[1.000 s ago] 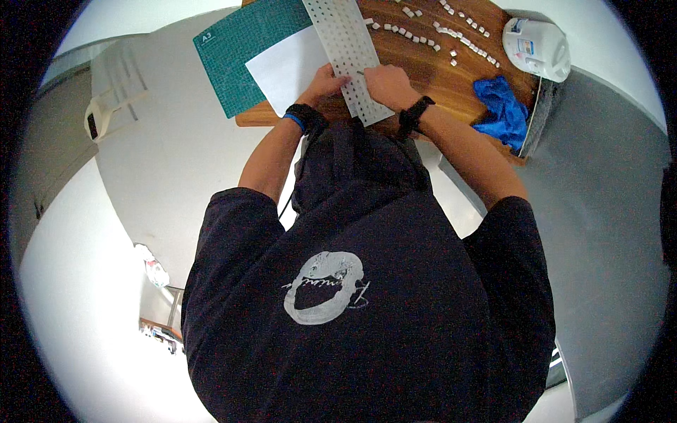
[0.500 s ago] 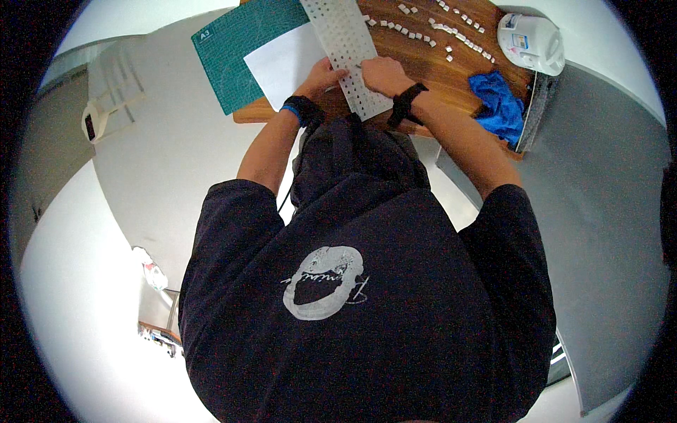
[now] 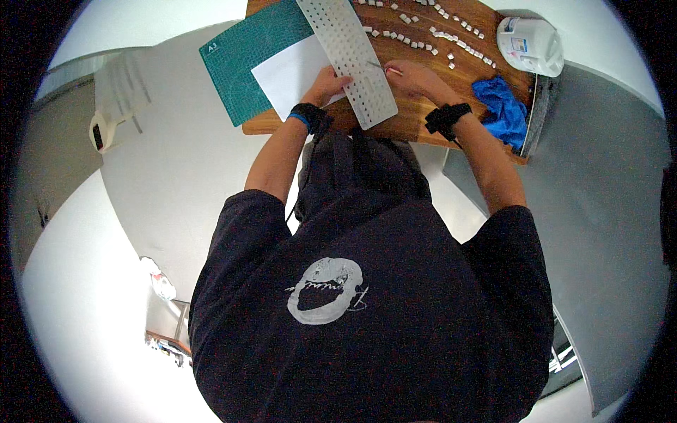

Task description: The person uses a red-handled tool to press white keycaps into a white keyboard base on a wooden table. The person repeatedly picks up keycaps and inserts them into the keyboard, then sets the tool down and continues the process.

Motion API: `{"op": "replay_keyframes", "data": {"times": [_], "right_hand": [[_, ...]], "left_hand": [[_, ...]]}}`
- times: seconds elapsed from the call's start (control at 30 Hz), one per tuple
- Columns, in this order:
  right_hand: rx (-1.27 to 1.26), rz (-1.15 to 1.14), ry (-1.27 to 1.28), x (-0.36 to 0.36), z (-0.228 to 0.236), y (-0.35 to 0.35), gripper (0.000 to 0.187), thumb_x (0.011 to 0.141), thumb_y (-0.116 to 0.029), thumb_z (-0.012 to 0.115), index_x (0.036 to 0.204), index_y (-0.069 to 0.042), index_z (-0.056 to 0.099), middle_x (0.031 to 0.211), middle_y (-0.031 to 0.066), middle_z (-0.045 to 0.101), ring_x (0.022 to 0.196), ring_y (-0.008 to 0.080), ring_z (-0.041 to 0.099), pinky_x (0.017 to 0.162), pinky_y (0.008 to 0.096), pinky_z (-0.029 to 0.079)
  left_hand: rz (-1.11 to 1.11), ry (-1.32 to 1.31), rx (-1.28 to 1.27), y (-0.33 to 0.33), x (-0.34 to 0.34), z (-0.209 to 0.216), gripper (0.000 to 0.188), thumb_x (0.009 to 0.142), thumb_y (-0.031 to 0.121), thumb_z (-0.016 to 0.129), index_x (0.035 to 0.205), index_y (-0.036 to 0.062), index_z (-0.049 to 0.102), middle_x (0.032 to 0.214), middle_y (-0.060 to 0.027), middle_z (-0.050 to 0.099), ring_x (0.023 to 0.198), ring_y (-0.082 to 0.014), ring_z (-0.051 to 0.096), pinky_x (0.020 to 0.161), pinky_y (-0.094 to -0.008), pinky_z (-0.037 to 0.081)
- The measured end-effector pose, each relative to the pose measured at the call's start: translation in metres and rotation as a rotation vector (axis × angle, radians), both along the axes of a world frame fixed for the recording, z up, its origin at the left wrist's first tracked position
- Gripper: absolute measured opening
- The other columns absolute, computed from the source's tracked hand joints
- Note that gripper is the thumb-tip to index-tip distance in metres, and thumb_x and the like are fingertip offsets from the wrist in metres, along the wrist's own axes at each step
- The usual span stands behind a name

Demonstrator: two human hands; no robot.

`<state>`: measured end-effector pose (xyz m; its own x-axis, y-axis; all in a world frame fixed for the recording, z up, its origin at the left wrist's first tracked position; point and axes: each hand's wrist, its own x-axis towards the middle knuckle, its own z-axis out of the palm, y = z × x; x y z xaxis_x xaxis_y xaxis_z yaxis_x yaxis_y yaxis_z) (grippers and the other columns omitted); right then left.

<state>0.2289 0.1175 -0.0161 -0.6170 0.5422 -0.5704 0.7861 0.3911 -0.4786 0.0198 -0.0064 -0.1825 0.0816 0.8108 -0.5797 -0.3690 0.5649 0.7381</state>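
A white keyboard with its keycaps off lies at a slant near the table's front edge. My left hand grips its left long edge, thumb on top and the other fingers partly hidden. At the opposite edge, my right hand is closed around a slim stick-like tool with a reddish and white shaft. The tool's thin tip points toward the keyboard; whether it touches cannot be made out. Loose white keycaps lie in rows on the wooden table to the right.
A green cutting mat and a white paper sheet lie left of the keyboard. At the right stand a white plastic jug-like container and a crumpled blue cloth. A grey panel rises beyond the table's right side.
My right hand has drawn back to the right from over the keyboard, and the tool's shaft now shows. The left hand keeps its hold. The whole view has shifted slightly.
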Motion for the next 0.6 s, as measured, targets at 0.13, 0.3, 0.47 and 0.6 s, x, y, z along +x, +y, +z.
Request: {"op": "replay_keyframes", "data": {"times": [0.13, 0.3, 0.47, 0.6], "right_hand": [[0.256, -0.1, 0.202, 0.058, -0.064, 0.005, 0.039, 0.097, -0.028, 0.052, 0.13, -0.008, 0.055, 0.113, 0.0212, 0.064, 0.1, 0.0406, 0.062, 0.083, 0.0483, 0.051], [0.389, -0.19, 0.208, 0.084, -0.097, -0.02, 0.044, 0.092, -0.018, 0.057, 0.136, -0.016, 0.051, 0.111, 0.0244, 0.06, 0.102, 0.0456, 0.059, 0.086, 0.0512, 0.05], [0.473, -0.349, 0.053, 0.092, -0.102, -0.031, 0.053, 0.087, -0.014, 0.062, 0.138, -0.021, 0.049, 0.119, 0.025, 0.053, 0.108, 0.0446, 0.055, 0.089, 0.0519, 0.049], [0.623, -0.284, 0.072, 0.066, -0.1, -0.036, 0.055, 0.086, -0.012, 0.064, 0.139, -0.015, 0.048, 0.129, 0.0237, 0.046, 0.121, 0.043, 0.046, 0.099, 0.0521, 0.043]], "left_hand": [[0.029, 0.011, 0.031, 0.007, 0.007, 0.046, 0.043, 0.083, 0.007, 0.067, 0.124, 0.001, 0.057, 0.112, -0.0091, 0.067, 0.094, -0.021, 0.067, 0.079, -0.035, 0.056], [0.044, 0.0, -0.004, -0.001, -0.004, 0.052, 0.043, 0.089, 0.01, 0.068, 0.129, 0.0015, 0.054, 0.125, -0.0108, 0.064, 0.108, -0.0245, 0.065, 0.09, -0.0407, 0.054], [0.061, 0.032, 0.019, -0.012, -0.013, 0.083, 0.044, 0.088, 0.012, 0.069, 0.129, 0.0014, 0.054, 0.124, -0.0106, 0.065, 0.109, -0.0243, 0.064, 0.092, -0.0408, 0.053], [0.084, 0.097, 0.001, -0.026, -0.035, 0.102, 0.047, 0.087, 0.013, 0.068, 0.13, 0.0007, 0.053, 0.121, -0.0107, 0.065, 0.106, -0.0236, 0.065, 0.092, -0.0391, 0.054]]}}
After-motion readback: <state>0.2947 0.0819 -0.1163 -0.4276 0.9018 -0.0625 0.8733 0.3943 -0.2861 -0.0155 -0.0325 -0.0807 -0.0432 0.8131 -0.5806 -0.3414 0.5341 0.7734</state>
